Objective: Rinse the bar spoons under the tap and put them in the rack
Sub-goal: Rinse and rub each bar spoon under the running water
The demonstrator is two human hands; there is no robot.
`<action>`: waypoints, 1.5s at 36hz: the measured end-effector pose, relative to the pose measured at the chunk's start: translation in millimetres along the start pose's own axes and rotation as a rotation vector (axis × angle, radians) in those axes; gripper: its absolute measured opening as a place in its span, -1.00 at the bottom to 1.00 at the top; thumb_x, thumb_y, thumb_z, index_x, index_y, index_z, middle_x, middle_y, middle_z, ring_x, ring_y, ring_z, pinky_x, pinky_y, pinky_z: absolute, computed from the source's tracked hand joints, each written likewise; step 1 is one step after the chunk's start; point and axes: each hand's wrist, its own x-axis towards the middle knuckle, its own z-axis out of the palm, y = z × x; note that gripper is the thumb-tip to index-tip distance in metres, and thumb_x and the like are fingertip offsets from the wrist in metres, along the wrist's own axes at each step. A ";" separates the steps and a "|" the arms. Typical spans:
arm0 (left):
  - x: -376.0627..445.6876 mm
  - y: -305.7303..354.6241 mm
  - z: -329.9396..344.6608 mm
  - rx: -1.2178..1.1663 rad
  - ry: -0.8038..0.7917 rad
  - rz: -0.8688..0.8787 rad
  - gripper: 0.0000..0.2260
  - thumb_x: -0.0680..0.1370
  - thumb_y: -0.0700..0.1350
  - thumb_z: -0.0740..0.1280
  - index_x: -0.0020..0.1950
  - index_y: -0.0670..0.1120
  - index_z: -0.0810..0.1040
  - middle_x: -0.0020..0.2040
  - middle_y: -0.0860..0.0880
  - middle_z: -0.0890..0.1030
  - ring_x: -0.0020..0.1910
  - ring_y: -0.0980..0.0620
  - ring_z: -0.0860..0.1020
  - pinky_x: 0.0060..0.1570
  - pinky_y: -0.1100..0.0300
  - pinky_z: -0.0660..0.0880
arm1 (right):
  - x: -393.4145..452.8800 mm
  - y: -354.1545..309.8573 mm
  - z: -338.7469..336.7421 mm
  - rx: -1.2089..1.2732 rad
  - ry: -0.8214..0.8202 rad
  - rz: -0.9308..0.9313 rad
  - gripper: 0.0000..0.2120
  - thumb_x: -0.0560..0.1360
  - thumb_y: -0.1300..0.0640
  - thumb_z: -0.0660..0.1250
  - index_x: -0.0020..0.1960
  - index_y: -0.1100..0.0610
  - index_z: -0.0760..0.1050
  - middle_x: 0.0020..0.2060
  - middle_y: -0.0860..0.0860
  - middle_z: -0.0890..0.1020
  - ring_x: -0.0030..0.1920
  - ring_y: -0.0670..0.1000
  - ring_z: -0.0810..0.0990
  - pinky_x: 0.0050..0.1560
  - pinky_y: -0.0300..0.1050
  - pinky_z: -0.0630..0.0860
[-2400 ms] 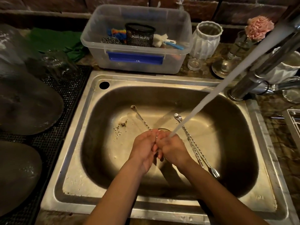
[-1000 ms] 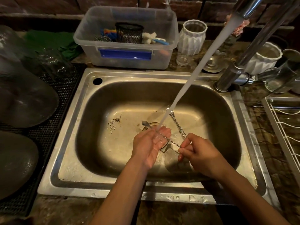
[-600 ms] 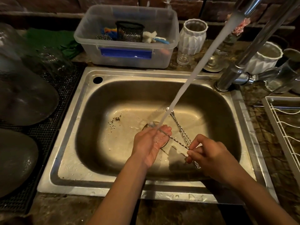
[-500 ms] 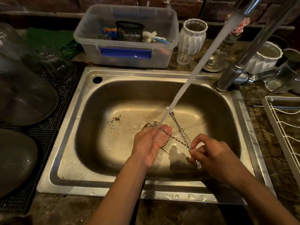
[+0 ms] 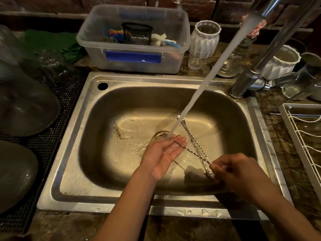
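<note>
Water streams from the chrome tap (image 5: 271,7) into the middle of the stainless steel sink (image 5: 73,173). The left hand (image 5: 163,153) lies palm up with fingers straight under the stream, a twisted silver bar spoon (image 5: 192,152) resting across it. The right hand (image 5: 238,173) pinches that spoon's near end between curled fingers. Two more twisted bar spoons (image 5: 194,141) lie on the basin floor just right of the drain, crossing beneath the held one. The white wire rack (image 5: 302,138) sits past the sink's right rim, with open counter between.
</note>
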 end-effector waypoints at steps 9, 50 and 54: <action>0.3 0.6 -3.4 -0.010 0.000 0.018 -0.72 0.58 -0.46 0.18 0.29 -0.38 0.43 -0.03 -0.33 0.68 -0.10 -0.18 0.72 -0.09 -0.01 0.68 | -8.4 -4.5 5.1 -0.044 0.027 0.037 -0.87 0.49 -0.07 0.42 -0.24 -0.15 0.62 -0.34 -0.20 0.68 -0.15 -0.12 0.63 -0.08 0.06 0.64; 0.4 -0.6 -2.6 0.242 -0.019 0.206 -0.81 0.63 -0.29 0.22 0.10 -0.24 0.63 0.03 -0.19 0.72 0.07 -0.12 0.70 0.05 0.08 0.63 | 46.2 -29.4 41.2 0.512 -0.002 -0.093 -0.82 0.53 0.17 0.40 -0.24 0.13 0.64 -0.51 -0.10 0.62 -0.50 -0.22 0.50 -0.45 -0.40 0.39; 0.6 1.0 -4.1 0.300 -0.049 0.271 -0.84 0.58 -0.17 0.34 0.10 -0.18 0.64 0.04 -0.12 0.73 0.08 -0.05 0.70 0.06 0.02 0.64 | 53.8 -37.3 44.9 0.539 -0.006 -0.140 -0.84 0.53 0.20 0.40 -0.23 0.13 0.64 -0.45 -0.03 0.66 -0.50 -0.20 0.50 -0.43 -0.35 0.43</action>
